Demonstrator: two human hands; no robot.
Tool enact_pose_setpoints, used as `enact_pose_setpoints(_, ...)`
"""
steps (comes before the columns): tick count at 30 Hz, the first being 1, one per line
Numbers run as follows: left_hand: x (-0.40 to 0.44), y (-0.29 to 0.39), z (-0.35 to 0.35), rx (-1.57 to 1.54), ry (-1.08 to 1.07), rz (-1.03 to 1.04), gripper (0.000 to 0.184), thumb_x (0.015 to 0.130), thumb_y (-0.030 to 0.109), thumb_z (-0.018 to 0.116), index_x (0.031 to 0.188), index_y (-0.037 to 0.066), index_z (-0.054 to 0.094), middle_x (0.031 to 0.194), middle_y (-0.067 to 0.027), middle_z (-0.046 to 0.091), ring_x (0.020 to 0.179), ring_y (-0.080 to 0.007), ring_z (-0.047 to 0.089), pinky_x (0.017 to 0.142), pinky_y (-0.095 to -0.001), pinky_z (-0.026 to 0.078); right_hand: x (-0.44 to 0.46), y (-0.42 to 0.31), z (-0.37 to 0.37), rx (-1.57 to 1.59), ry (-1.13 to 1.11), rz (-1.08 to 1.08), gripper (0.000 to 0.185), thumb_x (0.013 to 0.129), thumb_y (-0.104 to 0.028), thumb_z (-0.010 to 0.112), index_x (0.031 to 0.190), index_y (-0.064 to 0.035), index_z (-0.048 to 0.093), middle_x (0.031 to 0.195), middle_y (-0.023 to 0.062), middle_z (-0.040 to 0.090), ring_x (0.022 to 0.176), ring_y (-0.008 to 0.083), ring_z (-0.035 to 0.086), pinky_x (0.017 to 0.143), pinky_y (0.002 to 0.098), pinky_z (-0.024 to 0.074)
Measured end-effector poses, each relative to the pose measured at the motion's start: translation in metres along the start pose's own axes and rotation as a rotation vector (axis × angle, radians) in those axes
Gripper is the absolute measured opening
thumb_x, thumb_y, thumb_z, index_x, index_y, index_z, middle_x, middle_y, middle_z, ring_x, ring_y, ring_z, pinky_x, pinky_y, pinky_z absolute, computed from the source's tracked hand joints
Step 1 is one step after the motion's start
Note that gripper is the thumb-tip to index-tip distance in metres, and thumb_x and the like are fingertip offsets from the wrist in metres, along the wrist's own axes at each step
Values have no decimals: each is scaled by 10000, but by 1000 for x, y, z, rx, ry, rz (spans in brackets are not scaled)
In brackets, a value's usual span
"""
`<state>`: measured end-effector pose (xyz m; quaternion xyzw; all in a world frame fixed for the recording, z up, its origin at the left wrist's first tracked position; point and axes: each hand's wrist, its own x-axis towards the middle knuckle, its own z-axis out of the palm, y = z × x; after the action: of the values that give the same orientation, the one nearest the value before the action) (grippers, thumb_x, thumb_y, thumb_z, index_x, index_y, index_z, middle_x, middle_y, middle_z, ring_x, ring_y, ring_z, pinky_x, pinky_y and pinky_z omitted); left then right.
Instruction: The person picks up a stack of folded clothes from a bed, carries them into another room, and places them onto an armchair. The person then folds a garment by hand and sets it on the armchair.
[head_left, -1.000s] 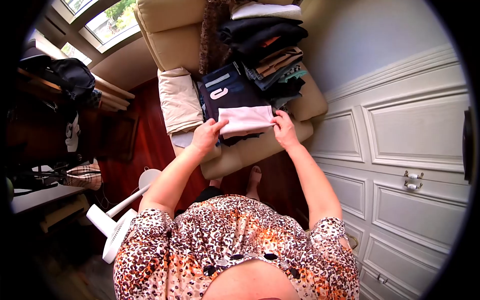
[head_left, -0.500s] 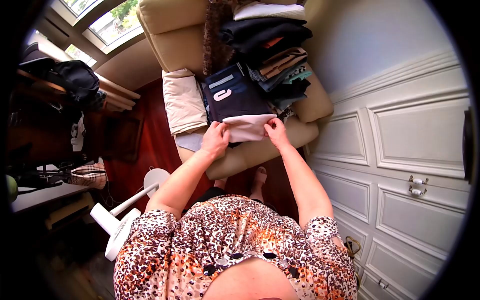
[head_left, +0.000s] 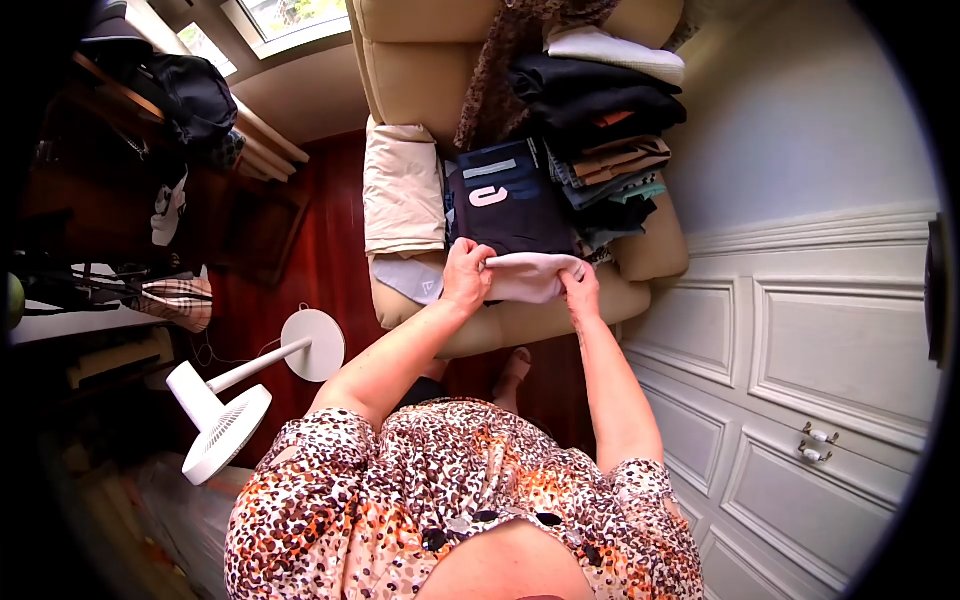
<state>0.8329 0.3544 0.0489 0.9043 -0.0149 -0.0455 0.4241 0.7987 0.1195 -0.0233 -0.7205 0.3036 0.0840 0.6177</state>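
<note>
A small pale pink cloth hangs between my two hands, just in front of a folded dark shirt with a white figure on it. My left hand pinches the cloth's left end. At its right end, the fingers of my right hand are closed on the cloth. Left of the dark shirt lies a folded beige cloth, and a grey cloth shows below that one. All of these rest on or over the beige sofa seat.
Stacked folded clothes stand at the back right of the sofa. A white fan is on the floor at the left. White panelled doors line the right side. A black bag hangs at the upper left.
The pink cloth has gone from lying flat over the dark shirt's front edge to being held up nearer to me, narrower and bunched. The view has turned, shifting the sofa rightward.
</note>
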Motion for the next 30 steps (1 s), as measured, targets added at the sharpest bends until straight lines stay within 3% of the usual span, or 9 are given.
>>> enact_pose_setpoints(7,0,-4,2,-66,53,83,174,708,-31,597,854,48,543,830,-111,512,818,-288,521,715,-364,445,-29,-7,-2,124,60,159,319,815,-183,683,1030,35,593,860,65,633,777,149,575,680,291,470)
enact_pose_setpoints(9,-1,-1,-3,-103,-19,-14,141,763,-11,585,872,46,517,800,-122,529,763,-271,533,691,-343,447,-35,-10,-4,-64,67,136,323,832,-203,671,1015,51,592,911,108,646,833,189,592,774,325,464)
enact_pose_setpoints(12,-1,7,-15,-238,-164,-225,107,826,13,566,900,47,497,771,-117,530,694,-212,525,657,-311,441,-49,-8,-10,-410,68,-19,336,857,-241,623,1023,50,610,942,173,658,855,245,626,774,346,468)
enact_pose_setpoints(14,-4,7,-15,-299,-153,-225,100,847,24,563,916,48,494,762,-99,530,691,-174,512,651,-292,437,-76,-35,-10,-375,84,-77,311,877,-233,595,1030,37,615,950,185,656,888,283,632,797,352,466)
enact_pose_setpoints(18,-5,-1,-33,-454,-139,-225,86,881,41,562,945,48,505,762,-32,526,716,-98,486,660,-258,435,-111,-57,0,-163,-96,-66,333,909,-197,566,1133,50,576,1070,122,641,991,179,588,874,307,442)
enact_pose_setpoints(19,-5,-6,-39,-471,-177,-264,91,889,47,565,965,40,515,779,-4,536,735,-84,497,675,-243,439,-117,-49,6,63,-165,-11,307,920,-192,562,1126,35,589,1061,98,645,971,163,591,870,298,448)
enact_pose_setpoints(23,-1,-27,-61,-434,-222,-342,119,884,93,577,980,23,579,819,-60,617,757,-114,545,725,-269,459,-141,-36,25,448,-352,232,317,937,-167,551,1208,-3,555,1120,60,622,969,130,596,868,283,477)
enact_pose_setpoints(26,12,-25,-75,-230,-270,-217,125,894,133,575,968,33,587,789,-70,612,728,-142,556,718,-292,463,-147,-39,35,562,-422,442,341,942,-161,538,1252,-20,518,1157,63,606,980,139,606,848,303,507)
enact_pose_setpoints(30,59,-3,-77,-59,-235,10,140,895,141,585,951,13,590,780,-136,628,702,-197,593,680,-304,462,-122,-54,39,651,-374,293,348,952,-182,523,1246,4,516,1174,69,599,1024,144,585,918,300,452)
